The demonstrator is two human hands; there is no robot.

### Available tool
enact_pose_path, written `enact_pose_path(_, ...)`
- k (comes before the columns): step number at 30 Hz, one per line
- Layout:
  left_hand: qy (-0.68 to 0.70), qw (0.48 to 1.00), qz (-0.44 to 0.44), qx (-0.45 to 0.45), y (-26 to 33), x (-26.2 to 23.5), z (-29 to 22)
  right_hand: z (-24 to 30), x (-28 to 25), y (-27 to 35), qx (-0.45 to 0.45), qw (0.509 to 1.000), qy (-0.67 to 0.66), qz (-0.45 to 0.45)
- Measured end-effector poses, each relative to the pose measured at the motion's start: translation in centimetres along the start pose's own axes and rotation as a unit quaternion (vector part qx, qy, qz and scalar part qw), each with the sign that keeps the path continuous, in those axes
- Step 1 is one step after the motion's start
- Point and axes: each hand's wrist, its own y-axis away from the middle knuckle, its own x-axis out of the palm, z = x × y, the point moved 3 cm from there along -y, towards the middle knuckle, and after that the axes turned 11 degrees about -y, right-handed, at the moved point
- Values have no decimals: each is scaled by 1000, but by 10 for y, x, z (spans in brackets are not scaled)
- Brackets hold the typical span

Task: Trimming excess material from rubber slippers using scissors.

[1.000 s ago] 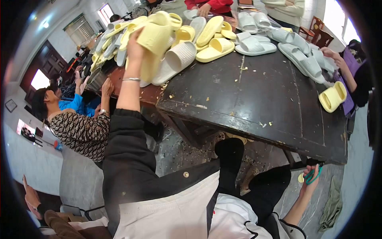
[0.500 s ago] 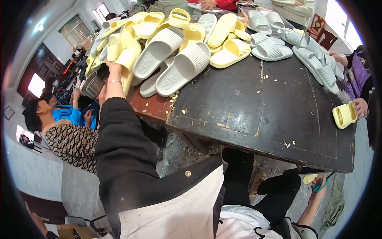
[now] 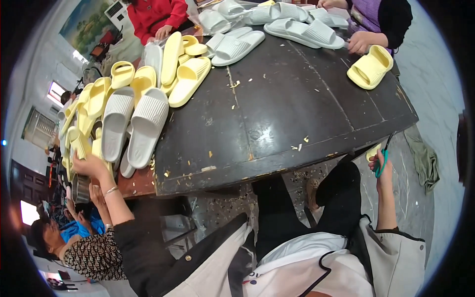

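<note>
At the left end of the pile, my left hand [image 3: 90,166] is closed on the lower end of a yellow slide slipper [image 3: 78,140]; its fingertips are partly hidden. More yellow slippers [image 3: 100,95] are heaped behind it. Two grey ribbed slippers, the nearer being this grey slipper [image 3: 148,129], lie to the right of that hand. On my right side, below the table's near edge, my right hand [image 3: 384,171] grips scissors [image 3: 380,163] with teal handles, their dark blades pointing up toward the table edge.
A dark, worn table [image 3: 277,114] carries yellow scraps. Pale grey slippers [image 3: 237,48] lie across its far side. One yellow slipper [image 3: 372,67] sits at the right, by a co-worker's hand [image 3: 365,42]. Another person, in patterned clothing [image 3: 94,255], is close on my left. Green cloth [image 3: 422,161] lies on the floor.
The view has swung round, so the table and slippers appear shifted left. My left hand remains at the yellow slippers. My right hand, still holding the scissors, appears higher in the picture.
</note>
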Motion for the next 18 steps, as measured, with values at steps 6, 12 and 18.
enact_pose_path(6, 461, 774, 406, 151, 45, -76, -292, -21, -25, -19, -10, 1000, -10, -1)
enact_pose_path(12, 277, 773, 340, 458, 113, -47, -486, -39, -78, -27, -4, 999, -13, -43)
enact_pose_path(18, 121, 780, 255, 558, 136, 22, -549, -52, -142, -35, 16, 992, -24, -125)
